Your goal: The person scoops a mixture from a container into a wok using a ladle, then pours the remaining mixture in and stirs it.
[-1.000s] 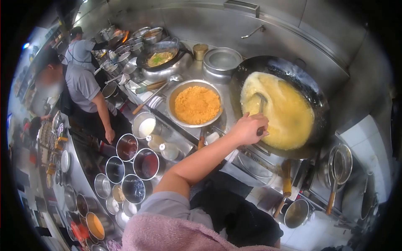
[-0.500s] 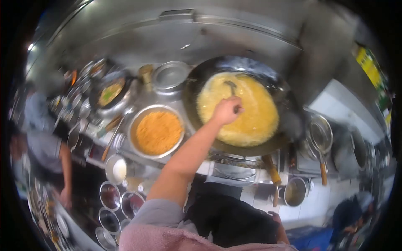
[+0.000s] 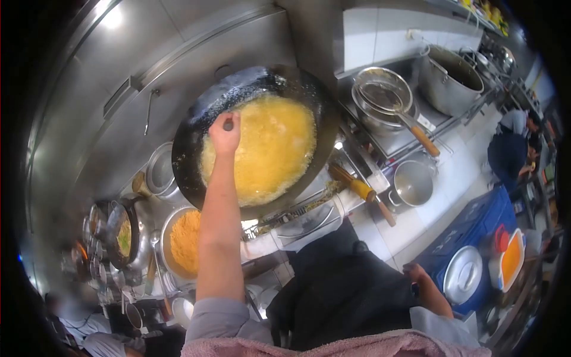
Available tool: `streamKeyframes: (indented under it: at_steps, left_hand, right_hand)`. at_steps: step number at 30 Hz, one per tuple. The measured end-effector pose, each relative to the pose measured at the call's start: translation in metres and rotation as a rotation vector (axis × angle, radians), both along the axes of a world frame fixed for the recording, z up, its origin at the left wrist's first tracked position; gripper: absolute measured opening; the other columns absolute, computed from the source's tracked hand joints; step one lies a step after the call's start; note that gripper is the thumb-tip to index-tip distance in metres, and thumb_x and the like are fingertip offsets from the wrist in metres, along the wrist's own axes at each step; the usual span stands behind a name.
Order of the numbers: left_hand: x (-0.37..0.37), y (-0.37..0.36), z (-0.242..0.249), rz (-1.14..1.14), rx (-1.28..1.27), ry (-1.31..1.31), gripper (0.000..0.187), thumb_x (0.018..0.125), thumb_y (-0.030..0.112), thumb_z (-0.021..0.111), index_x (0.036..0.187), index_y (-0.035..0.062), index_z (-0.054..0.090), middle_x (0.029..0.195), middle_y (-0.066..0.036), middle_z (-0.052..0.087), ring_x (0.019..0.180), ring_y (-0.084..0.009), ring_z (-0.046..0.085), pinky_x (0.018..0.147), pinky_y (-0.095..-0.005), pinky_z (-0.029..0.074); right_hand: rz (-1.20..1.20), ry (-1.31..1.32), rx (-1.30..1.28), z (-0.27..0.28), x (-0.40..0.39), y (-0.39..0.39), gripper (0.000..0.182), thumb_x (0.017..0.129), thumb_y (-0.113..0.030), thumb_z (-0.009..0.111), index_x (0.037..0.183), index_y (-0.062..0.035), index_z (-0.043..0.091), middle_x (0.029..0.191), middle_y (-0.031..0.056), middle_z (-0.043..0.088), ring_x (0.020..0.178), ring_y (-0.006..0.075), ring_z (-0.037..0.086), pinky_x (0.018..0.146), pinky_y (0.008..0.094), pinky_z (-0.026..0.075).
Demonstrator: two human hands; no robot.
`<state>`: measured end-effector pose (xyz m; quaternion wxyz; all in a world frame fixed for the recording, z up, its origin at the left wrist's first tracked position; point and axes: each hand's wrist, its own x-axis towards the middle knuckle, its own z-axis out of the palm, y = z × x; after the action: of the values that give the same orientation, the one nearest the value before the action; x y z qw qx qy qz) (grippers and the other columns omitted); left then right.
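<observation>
My left hand point(image 3: 225, 138) is closed around the handle of a ladle, whose dark round end point(image 3: 228, 124) shows at the top of the fist; the ladle's head is hidden. Below this hand, a large black wok point(image 3: 191, 128) holds a bubbling yellow mixture point(image 3: 276, 140). My right hand point(image 3: 414, 272) hangs low beside the dark apron point(image 3: 339, 291), near a blue crate, and its fingers are too unclear to read. Left of the wok's lower edge, a metal bowl of orange crumbly food point(image 3: 185, 241) is partly covered by my left forearm.
A strainer point(image 3: 383, 90) rests over a bowl near a big pot point(image 3: 452, 80). A yellow-wrapped handle point(image 3: 352, 182) juts out beside a saucepan point(image 3: 413, 182). The blue crate point(image 3: 476, 226) bears a metal lid point(image 3: 463, 275). People are at far right point(image 3: 510, 146) and lower left point(image 3: 89, 326).
The view has turned to the right, bringing the crate and big pot into fuller view. My left hand has moved to the wok's left part, still gripping the ladle. More of my right arm shows.
</observation>
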<state>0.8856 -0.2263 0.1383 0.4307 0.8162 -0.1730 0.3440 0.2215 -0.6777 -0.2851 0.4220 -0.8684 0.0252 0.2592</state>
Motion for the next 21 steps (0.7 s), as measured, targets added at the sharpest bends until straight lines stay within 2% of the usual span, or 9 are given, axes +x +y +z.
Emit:
streamKeyframes:
  at_steps: [1,2,4,7,8,13,16,18,21]
  left_hand:
    - [-0.002,-0.003,-0.001,-0.008,0.016,0.007,0.020,0.083,0.023,0.072,0.081,0.0031,0.066,0.075,-0.015,0.065,0.067,-0.0276,0.063,0.066,-0.0346,0.050]
    - [-0.005,-0.005,-0.002,-0.003,-0.001,0.044,0.022,0.084,0.022,0.072,0.078,0.0021,0.066,0.070,-0.015,0.062,0.063,-0.0251,0.060,0.064,-0.0339,0.048]
    - [-0.014,-0.010,-0.005,-0.013,-0.022,0.035,0.024,0.084,0.021,0.070,0.073,0.0005,0.062,0.059,-0.010,0.052,0.057,-0.0165,0.047,0.057,-0.0322,0.042]
    - [-0.028,-0.008,-0.014,-0.038,-0.044,0.075,0.025,0.085,0.019,0.069,0.072,0.0002,0.060,0.058,-0.005,0.048,0.056,-0.0123,0.043,0.054,-0.0310,0.038]
    - [-0.037,-0.011,-0.017,-0.103,-0.125,0.066,0.026,0.086,0.017,0.067,0.068,0.0008,0.058,0.057,0.001,0.043,0.057,-0.0078,0.039,0.051,-0.0285,0.032]
    - [-0.106,-0.028,-0.003,-0.097,-0.129,0.086,0.029,0.089,0.015,0.065,0.064,0.0031,0.055,0.058,0.006,0.042,0.057,-0.0043,0.035,0.051,-0.0262,0.025]
    - [-0.134,-0.028,-0.006,-0.057,-0.181,0.076,0.028,0.089,0.013,0.064,0.066,0.0018,0.055,0.059,0.004,0.045,0.058,-0.0052,0.040,0.054,-0.0245,0.031]
    - [-0.157,-0.034,-0.003,-0.132,-0.369,0.087,0.027,0.090,0.011,0.062,0.067,-0.0005,0.055,0.062,0.000,0.050,0.061,-0.0090,0.047,0.062,-0.0250,0.040]
    - [-0.190,-0.032,0.006,-0.217,-0.496,0.109,0.027,0.090,0.010,0.060,0.068,-0.0025,0.053,0.066,-0.004,0.055,0.065,-0.0143,0.052,0.072,-0.0293,0.045]
  right_hand:
    - [0.207,-0.271,-0.103,-0.034,-0.020,-0.015,0.041,0.093,-0.013,0.057,0.133,-0.0069,0.051,0.099,0.0182,0.070,0.072,0.0298,0.071,0.056,0.0411,0.059]
    - [-0.166,0.057,0.049,-0.017,-0.016,-0.010,0.041,0.093,-0.014,0.057,0.133,-0.0069,0.051,0.099,0.0184,0.070,0.072,0.0297,0.071,0.056,0.0406,0.059]
    - [-0.401,0.286,0.167,0.012,0.002,-0.009,0.041,0.092,-0.014,0.057,0.133,-0.0078,0.052,0.097,0.0181,0.070,0.072,0.0290,0.071,0.056,0.0397,0.058]
    - [-0.865,0.527,0.263,0.065,0.036,-0.010,0.042,0.093,-0.014,0.058,0.133,-0.0078,0.051,0.093,0.0171,0.069,0.071,0.0280,0.070,0.055,0.0390,0.058]
    - [-0.866,0.518,0.252,0.082,0.046,-0.011,0.042,0.093,-0.014,0.056,0.134,-0.0070,0.050,0.091,0.0164,0.068,0.069,0.0277,0.069,0.055,0.0396,0.057]
    - [-0.799,0.526,0.238,0.101,0.074,-0.049,0.043,0.093,-0.014,0.056,0.135,-0.0076,0.049,0.094,0.0174,0.067,0.073,0.0286,0.070,0.058,0.0414,0.058]
    - [-0.789,0.540,0.231,0.097,0.089,-0.073,0.042,0.094,-0.013,0.055,0.135,-0.0082,0.049,0.094,0.0182,0.067,0.075,0.0297,0.070,0.060,0.0429,0.058]
    - [-0.795,0.548,0.247,0.088,0.091,-0.090,0.041,0.094,-0.013,0.055,0.134,-0.0090,0.049,0.095,0.0194,0.067,0.074,0.0308,0.070,0.061,0.0447,0.058]
    - [-0.712,0.551,0.290,0.080,0.100,-0.113,0.042,0.094,-0.014,0.055,0.135,-0.0097,0.048,0.094,0.0195,0.068,0.073,0.0306,0.070,0.061,0.0447,0.058]
